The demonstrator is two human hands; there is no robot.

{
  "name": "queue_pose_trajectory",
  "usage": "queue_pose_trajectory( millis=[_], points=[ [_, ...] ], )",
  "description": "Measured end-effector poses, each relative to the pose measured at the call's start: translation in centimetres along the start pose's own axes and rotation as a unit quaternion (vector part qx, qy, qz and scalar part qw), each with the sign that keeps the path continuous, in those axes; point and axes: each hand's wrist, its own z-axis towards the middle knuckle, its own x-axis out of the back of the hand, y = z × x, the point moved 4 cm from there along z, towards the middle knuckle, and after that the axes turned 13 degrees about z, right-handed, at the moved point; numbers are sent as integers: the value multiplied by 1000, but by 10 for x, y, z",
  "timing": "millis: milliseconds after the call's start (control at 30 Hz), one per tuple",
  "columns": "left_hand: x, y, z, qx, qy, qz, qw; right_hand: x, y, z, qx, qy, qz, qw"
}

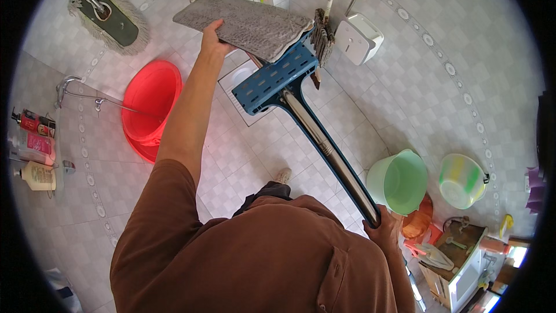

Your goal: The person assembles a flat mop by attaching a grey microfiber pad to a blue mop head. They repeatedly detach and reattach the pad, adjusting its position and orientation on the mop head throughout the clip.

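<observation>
Two hands are engaged: the grey mop pad (246, 23) is pinched at its edge by the left hand (213, 37), raised over the blue mop head (275, 78), while the mop handle (333, 153) is gripped firmly by the right hand (383, 230), beside a green bucket (399, 181)

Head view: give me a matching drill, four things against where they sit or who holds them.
Things:
1. grey mop pad
2. mop handle
3. red tub
4. pale green bucket

Places:
A. on the floor under the wall tap
B. gripped at its lower end by the right hand
C. on the floor just beside the right hand
D. pinched at its edge by the left hand

Pairs: 1-D, 2-B, 3-A, 4-C
</observation>
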Motion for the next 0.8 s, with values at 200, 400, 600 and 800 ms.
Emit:
queue_pose_trajectory(
  millis=[200,400,600,800],
  points=[
    [-3,-2,-6,0,4,1,1000,-8,14,-2,-47,-14,49,998],
    [3,-3,-3,-16,-7,1,1000,-11,22,-3,-60,-23,65,996],
    [1,-9,-14,-59,-33,-32,997,-14,22,-6,-9,29,57,998],
    [-33,-31,-71,0,-25,102,995,-14,24,-9,23,82,39,996]
  ],
)
